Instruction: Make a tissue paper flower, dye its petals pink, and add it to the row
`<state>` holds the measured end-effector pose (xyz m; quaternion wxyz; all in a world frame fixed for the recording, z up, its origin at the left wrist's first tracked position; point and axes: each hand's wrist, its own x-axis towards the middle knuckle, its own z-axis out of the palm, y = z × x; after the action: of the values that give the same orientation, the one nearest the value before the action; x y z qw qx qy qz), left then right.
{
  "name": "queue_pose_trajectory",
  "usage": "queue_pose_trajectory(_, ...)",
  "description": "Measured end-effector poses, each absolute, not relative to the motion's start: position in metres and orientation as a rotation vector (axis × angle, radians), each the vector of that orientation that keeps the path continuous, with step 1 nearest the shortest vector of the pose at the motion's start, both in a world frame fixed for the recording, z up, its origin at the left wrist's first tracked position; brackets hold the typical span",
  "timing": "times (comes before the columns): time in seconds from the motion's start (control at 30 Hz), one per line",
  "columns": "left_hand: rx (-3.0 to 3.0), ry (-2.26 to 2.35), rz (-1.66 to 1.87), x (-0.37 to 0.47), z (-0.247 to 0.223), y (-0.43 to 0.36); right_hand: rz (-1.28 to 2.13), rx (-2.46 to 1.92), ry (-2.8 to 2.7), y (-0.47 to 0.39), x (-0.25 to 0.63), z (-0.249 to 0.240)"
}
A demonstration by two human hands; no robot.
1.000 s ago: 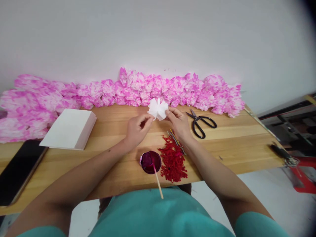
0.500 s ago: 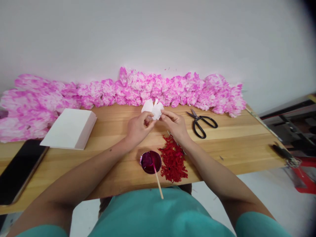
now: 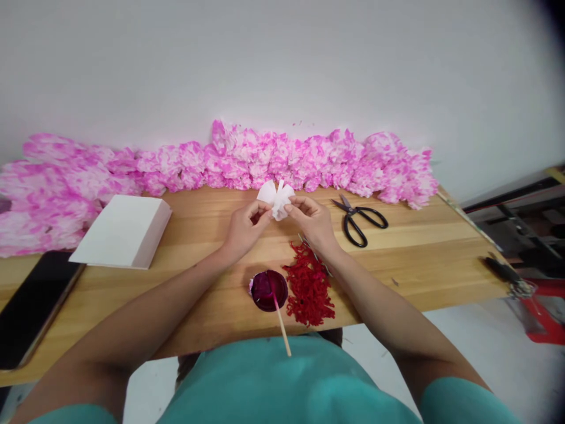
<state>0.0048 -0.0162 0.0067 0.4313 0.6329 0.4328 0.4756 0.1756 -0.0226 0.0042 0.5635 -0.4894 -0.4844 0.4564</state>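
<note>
Between my two hands, above the middle of the table, is a gathered piece of thin white paper [image 3: 279, 203], fanned out at the top. My left hand [image 3: 248, 227] pinches its left side between thumb and forefinger. On the right side, my right hand [image 3: 314, 221] pinches it the same way. Below my right wrist lies a bundle of red crinkled strands [image 3: 309, 288]. Beside it stands a small round dish of dark magenta liquid [image 3: 260, 297] with a wooden stick [image 3: 281, 327] resting in it. Black-handled scissors [image 3: 356, 221] lie partly spread right of my right hand.
Pink and white paper flowers [image 3: 265, 156] line the table's back edge along the wall. A stack of white paper [image 3: 119, 229] and a dark phone [image 3: 33, 312] lie at left. Near the wooden table's [image 3: 424, 259] right end is a black-handled tool [image 3: 503, 271].
My hands have shifted slightly, and the white paper's lower part is bunched more tightly between my fingertips. Other things on the table stay put.
</note>
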Motion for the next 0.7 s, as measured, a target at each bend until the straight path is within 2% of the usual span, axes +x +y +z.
queue_pose_trajectory(0.33, 1.220, 1.058, 1.205, -0.003, 0.006, -0.003, 0.989, -1.153, -1.149, -0.020, 0.180, 0.008)
queue_pose_trajectory(0.57, 1.806, 1.163, 1.302, -0.003, 0.012, -0.018, 0.907, -1.198, -1.252, -0.023, 0.179, 0.009)
queue_pose_trajectory(0.7, 2.023, 1.301, 1.235, -0.004, 0.013, -0.020, 0.701, -1.244, -1.412, -0.028, 0.177, 0.011)
